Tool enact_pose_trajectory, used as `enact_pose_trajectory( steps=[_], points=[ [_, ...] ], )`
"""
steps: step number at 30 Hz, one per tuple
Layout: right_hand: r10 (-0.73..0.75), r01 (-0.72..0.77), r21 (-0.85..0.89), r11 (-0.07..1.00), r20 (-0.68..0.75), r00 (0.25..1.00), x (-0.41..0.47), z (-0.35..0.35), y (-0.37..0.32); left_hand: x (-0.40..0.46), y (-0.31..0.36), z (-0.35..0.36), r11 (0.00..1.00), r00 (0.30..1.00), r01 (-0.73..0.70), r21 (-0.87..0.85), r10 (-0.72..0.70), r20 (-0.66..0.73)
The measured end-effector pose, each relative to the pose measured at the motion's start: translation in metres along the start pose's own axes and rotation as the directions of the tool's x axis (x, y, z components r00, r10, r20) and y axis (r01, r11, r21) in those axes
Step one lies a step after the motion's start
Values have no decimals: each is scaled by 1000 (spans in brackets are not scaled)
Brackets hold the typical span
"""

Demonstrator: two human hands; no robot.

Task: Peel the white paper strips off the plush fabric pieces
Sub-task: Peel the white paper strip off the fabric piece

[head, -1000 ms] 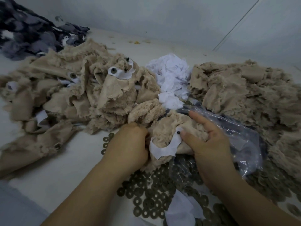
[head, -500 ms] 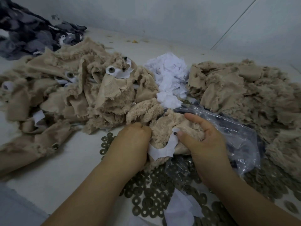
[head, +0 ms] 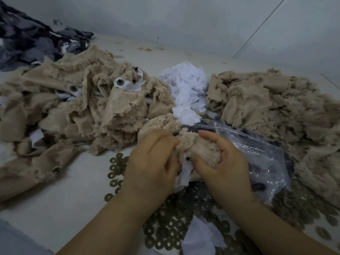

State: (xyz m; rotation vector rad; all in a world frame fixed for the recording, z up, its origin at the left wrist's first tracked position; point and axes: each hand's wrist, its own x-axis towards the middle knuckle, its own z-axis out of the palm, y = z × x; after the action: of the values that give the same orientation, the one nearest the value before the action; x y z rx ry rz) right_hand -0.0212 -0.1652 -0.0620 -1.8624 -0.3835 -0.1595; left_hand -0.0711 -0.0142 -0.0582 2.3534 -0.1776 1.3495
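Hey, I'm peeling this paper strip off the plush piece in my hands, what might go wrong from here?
1. The white paper strip sits pinched between your left hand and right hand, with a small dark stud through it; a hard pull may tear it there and leave scraps on the plush piece.
2. Loose metal washers and a plastic bag lie right underneath, so a dropped strip may get lost among them instead of reaching the paper pile.
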Motion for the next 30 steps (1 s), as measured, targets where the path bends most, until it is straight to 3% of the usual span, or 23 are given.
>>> enact_pose_trajectory(
  steps=[3,8,13,21,27,30],
  points=[
    [-6,6,-5,1000,2,1000,-3,2,-5,-4,8,8,991,989,-124,-59,128,78],
    [101,-105,189,976,31,994,0,-2,-6,-5,9,11,977,974,-176,-123,192,125],
    [186,-182,228,956,4,982,3,-2,-7,-7,6,13,982,982,-138,-127,153,114],
    [155,-156,145,977,12,988,3,-1,-8,-7,7,9,995,999,-46,-84,47,12],
    [191,-186,206,961,-6,982,3,-3,-6,-7,9,12,981,990,-65,-182,85,108],
    [193,-187,210,959,-7,981,3,-4,-6,-4,9,10,955,987,46,-292,2,162]
  ],
)
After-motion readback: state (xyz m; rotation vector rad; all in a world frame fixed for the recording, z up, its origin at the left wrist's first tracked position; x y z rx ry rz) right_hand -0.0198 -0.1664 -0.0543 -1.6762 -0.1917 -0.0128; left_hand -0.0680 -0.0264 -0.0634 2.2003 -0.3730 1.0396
